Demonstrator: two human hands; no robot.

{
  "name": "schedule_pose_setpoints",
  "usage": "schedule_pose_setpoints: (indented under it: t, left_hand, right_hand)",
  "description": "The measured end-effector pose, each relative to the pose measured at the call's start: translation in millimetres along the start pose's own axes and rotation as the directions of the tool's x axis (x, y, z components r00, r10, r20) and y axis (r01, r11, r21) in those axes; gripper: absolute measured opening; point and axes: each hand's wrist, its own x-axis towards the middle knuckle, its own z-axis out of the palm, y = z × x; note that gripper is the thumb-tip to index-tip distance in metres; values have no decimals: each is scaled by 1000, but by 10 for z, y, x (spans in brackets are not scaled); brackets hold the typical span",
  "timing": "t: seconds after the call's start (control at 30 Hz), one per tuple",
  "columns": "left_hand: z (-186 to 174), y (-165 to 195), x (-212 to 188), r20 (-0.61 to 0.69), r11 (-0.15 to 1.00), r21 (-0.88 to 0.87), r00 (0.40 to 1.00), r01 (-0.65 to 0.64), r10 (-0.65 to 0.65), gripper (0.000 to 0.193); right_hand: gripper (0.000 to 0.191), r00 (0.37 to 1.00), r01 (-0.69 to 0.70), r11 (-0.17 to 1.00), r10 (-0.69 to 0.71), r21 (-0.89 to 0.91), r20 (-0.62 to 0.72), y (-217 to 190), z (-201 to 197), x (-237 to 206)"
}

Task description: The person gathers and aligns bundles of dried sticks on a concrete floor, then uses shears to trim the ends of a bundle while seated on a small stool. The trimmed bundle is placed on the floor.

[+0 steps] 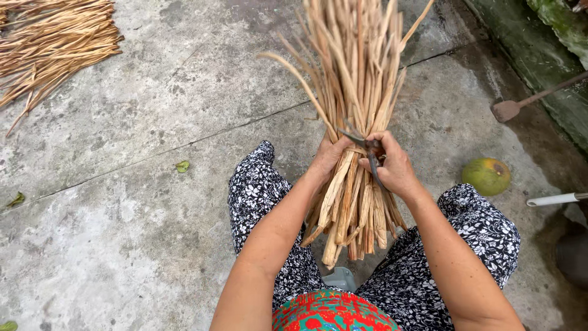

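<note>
Where both hands (361, 160) close, the bundle (355, 110) stands (upright).

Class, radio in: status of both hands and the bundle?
Left hand and right hand clasp the dried stalk bundle. Dark tie strip at the grip. Nothing in the way.

We see an outdoor yard of a rural home: a cracked concrete floor (122, 202), a heap of dried stalks (52, 43) far left of the hands, a green coconut (487, 176) and a mossy wall (551, 37) to their right.
</note>
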Motion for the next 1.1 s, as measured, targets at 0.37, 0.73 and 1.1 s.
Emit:
schedule_pose_setpoints:
  t: [0.37,0.73,1.1]
  left_hand:
    - [-348,-283,-7,-263,991,-100,963,-84,55,80]
    - [-605,-380,-62,-372,930,-247,913,-273,169,80]
    - [-713,-581,-32,-572,933,-290,820,-214,10,72]
  right_hand:
    - [49,993,34,995,-44,-96,-107,292,288,12]
    - [40,972,-205,776,235,596,28,242,293,184]
    - [33,958,-286,943,280,173,58,32,321,228]
